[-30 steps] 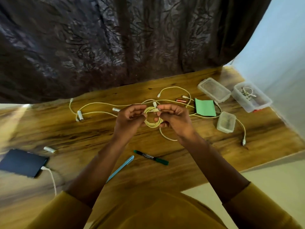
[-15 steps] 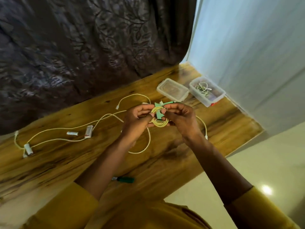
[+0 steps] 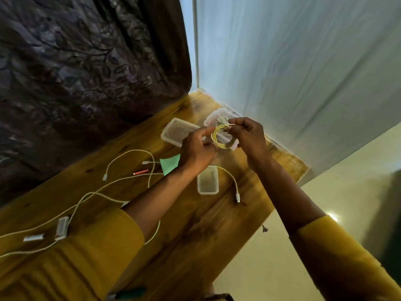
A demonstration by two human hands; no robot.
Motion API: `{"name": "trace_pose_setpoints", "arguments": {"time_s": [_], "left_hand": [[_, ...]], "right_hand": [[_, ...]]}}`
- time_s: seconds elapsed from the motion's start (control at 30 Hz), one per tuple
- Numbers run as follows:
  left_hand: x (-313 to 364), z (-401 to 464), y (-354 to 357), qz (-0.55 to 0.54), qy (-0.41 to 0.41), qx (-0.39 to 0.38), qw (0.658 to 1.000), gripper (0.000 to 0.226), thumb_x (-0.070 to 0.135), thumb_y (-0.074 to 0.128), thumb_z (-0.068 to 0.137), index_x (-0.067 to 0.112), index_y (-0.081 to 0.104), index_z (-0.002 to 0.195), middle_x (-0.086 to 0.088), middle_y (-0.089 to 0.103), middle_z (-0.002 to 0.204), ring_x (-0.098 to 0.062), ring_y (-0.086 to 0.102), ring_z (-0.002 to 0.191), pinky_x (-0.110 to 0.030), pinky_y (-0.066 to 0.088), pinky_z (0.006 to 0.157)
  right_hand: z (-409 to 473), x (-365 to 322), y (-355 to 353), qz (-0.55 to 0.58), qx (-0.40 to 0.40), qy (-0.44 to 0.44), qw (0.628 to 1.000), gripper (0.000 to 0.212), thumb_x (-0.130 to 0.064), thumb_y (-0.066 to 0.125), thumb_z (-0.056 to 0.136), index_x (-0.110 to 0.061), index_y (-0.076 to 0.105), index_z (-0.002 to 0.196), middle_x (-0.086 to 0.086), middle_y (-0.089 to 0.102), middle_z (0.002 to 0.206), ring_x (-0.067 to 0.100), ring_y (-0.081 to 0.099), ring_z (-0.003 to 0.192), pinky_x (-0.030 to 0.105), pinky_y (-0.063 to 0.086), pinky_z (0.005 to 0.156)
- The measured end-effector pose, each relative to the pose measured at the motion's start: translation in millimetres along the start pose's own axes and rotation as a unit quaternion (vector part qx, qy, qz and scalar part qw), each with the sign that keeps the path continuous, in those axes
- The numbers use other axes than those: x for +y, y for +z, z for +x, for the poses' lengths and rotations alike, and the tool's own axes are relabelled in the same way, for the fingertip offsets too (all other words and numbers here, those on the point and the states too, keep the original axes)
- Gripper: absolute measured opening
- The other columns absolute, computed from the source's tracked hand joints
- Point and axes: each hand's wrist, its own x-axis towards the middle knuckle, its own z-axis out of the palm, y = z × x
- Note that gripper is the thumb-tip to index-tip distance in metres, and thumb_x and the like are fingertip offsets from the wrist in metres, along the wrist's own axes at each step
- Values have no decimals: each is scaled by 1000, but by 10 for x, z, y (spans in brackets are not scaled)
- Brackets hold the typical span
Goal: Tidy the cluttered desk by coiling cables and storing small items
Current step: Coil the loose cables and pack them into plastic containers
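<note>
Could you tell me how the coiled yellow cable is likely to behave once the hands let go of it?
The yellow cable looks thin and floppy, so its loops will probably spring loose. Both the left hand and right hand pinch it, suggesting it won't hold shape alone.

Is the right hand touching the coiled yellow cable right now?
Touching. The head view shows the right hand pinching the top of the coiled yellow cable, with no gap visible.
</note>
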Motion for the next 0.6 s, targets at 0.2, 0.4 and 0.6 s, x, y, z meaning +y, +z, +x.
{"name": "trace_pose_setpoints", "arguments": {"time_s": [0.2,0.4,0.6], "left_hand": [[175,388,315,118,44,-32,992,46,11,61,97,27,59,141,-1,65,140,-26,60,128,-38,51,104],[75,619,496,202,54,-64,976,45,16,61,100,23,57,143,-8,63,141,-31,58,130,-39,50,104],[-152,749,577,300,80,-91,946,46,32,60,98,20,57,142,-8,60,144,-30,48,138,-48,30,122]], "right_hand": [[712,-76,-168,-98,-7,-47,994,20,-5,66,88,-13,82,97,2,78,96,15,73,88,26,57,74],[1033,38,-156,-227,-32,-60,971,17,-11,70,86,-20,82,95,-5,78,96,12,71,89,38,62,85],[1109,165,-102,-383,-72,-93,916,19,-20,69,90,-23,82,104,-1,77,112,16,69,94,28,54,80]]}}
